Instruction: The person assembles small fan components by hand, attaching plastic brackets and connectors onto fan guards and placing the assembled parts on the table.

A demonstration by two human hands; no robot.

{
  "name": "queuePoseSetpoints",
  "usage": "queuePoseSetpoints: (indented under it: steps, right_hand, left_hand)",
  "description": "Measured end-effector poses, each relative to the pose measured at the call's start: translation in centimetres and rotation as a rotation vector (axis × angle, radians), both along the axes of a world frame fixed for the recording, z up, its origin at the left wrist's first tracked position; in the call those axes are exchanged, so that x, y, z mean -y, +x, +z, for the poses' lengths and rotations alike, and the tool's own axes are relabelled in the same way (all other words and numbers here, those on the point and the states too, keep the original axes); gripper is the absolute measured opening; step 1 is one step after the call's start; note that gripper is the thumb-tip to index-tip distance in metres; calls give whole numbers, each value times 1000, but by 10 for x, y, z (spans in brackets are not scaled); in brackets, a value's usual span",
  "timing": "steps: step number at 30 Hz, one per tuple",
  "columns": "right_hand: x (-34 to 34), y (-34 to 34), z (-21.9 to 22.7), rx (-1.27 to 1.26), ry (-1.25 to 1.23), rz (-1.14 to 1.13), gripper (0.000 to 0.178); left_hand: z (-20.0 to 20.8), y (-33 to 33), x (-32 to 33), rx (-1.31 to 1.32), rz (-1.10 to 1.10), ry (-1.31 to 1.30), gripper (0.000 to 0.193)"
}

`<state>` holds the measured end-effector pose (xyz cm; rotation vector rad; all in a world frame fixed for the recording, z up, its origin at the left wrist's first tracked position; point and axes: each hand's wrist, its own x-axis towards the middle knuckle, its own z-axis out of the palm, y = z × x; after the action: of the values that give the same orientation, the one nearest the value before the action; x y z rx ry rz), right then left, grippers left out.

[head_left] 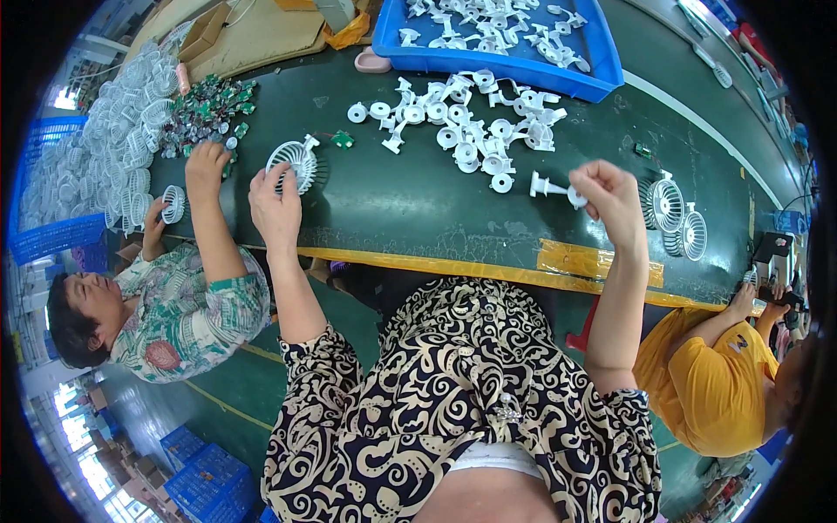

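White plastic: one fan cage (301,167), ribbed and round, set on the desk (384,205) in front of the left hand (276,199); a short stem projects at its upper right. Left fingers: bent over the near rim of the cage, gripping it.

White plastic: one stemmed bracket (547,186), lying sideways, its round end under the right hand (603,196). Right fingers: narrow, thumb and forefinger pinching that round end.

Green: one small circuit board (343,139), just right of the gripped cage; a second board (643,150), beyond the right hand.

White: loose heap of like brackets (466,126), mid-desk, between the two hands and farther off. More brackets fill a blue tray (514,64) directly behind the heap.

White: group of finished-looking cages (670,207), near the right hand, on its outer side.

Translucent white: large pile of cages (131,144), far left, beside a heap of green circuit boards (209,105).

Yellow: tape (602,261) along the near desk edge.

Patterned green and white: shirt of a co-worker (192,318), left, holding another cage (174,204). Yellow: shirt of a second co-worker (719,379), right.
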<state>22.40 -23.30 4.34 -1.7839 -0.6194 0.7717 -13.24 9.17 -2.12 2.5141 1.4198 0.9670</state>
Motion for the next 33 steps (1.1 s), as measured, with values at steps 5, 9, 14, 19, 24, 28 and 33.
queuePoseSetpoints:
  steps: [5,9,14,19,24,28,33]
  right_hand:
    - [35,-15,-50,251,-98,-224,20]
    - [42,-21,-44,557,-244,-270,27]
    - [38,-30,-45,770,-273,-234,29]
    - [38,-38,-45,840,-284,-233,31]
    - [38,-38,-44,816,-316,-230,31]
    - [40,-36,-39,825,-348,-182,31]
    - [9,-70,-19,756,-109,-12,31]
  left_hand:
    - [13,21,59,154,-209,-478,25]
    - [25,60,151,192,-498,-929,39]
    - [38,85,177,207,-685,-982,40]
    - [39,87,164,202,-537,-401,37]
    - [25,84,147,24,-484,-293,33]
    - [32,91,146,-21,-474,-300,19]
    - [35,91,148,-23,-521,-335,11]
